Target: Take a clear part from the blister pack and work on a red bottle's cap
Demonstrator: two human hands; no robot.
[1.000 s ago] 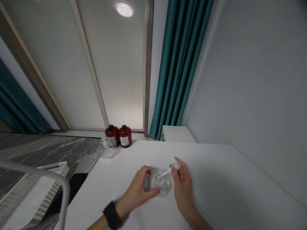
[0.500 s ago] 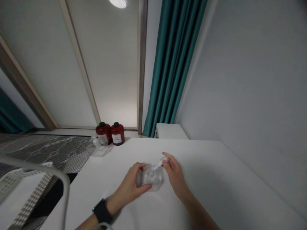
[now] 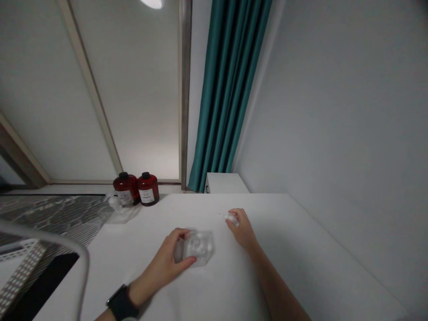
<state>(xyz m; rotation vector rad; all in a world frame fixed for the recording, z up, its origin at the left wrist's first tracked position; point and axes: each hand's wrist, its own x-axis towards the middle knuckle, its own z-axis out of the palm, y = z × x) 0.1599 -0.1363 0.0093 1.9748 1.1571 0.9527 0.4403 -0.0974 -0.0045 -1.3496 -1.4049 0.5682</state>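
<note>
The person's left hand curled over the near-left side of a clear square container, its fingers across the far edge and its thumb along the near edge; the grip was closed on the container, which sat on the white table near the middle of the near side. The left forearm reached in from the near left, with a black watch on the wrist; the right forearm angled in from the near right, and the right hand sat just to the far right of the container, well clear of it; its fingertips were pinched together on a small translucent plastic tip. Far left on the table stood two dark red bottles, beside a clear object; a teal curtain hung beyond.
</note>
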